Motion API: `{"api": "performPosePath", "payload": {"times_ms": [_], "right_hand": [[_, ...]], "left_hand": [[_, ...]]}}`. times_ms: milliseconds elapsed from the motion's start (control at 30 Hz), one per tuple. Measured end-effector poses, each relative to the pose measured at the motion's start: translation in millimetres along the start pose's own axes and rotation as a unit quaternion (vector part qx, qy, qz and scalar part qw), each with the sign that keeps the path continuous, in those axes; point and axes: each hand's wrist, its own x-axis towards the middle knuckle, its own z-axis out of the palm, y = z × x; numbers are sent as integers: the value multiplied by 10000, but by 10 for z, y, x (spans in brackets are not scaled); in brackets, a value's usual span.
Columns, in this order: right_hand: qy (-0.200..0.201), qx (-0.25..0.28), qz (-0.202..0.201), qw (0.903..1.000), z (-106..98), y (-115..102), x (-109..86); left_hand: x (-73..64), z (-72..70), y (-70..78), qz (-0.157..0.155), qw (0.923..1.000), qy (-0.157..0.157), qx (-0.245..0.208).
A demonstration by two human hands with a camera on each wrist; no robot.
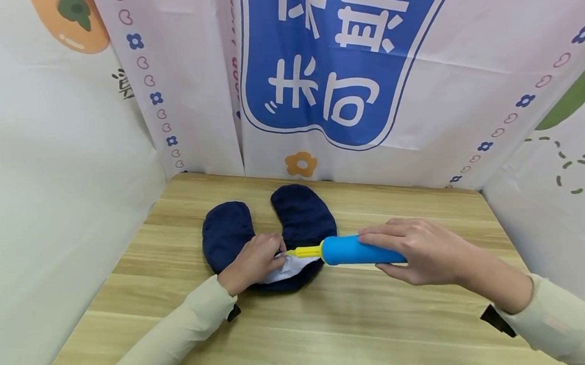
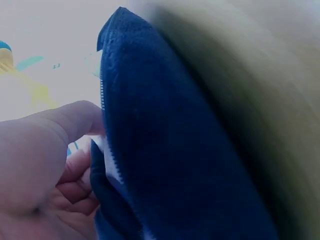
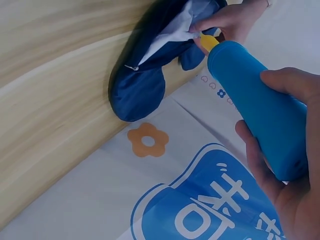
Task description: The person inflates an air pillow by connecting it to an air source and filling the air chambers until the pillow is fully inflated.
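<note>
A navy blue U-shaped neck pillow [image 1: 306,209] lies on the table, its two arms pointing away from me. Its zipper [image 2: 103,95] is undone along the curve, and a white inner liner [image 1: 293,265] shows through the gap. My left hand [image 1: 262,257] pinches the liner at that opening, right by the tip of a yellow nozzle [image 1: 307,252]. The nozzle belongs to a blue hand pump [image 1: 354,249], held level by my right hand [image 1: 422,250] with fingers and thumb around its barrel. My left fingers hide where nozzle and liner meet.
The wood-grain table [image 1: 361,318] has a printed cloth [image 1: 419,124] hanging behind its far edge. White patterned sheets stand along the left and right sides. A black wrist strap [image 1: 498,322] sits under my right sleeve.
</note>
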Motion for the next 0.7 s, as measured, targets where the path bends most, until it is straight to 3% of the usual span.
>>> {"api": "performPosePath", "payload": {"times_ms": [233,533,700], "right_hand": [[313,-56,265,9991,43,-108,-64],[776,-775,750,9911,160,-574,-56],[993,-1156,788,9852,266,-810,-43]], "left_hand": [[94,4,134,-234,9996,114,77],[174,17,255,-417,9954,797,340],[216,43,329,-405,9909,1008,794]]}}
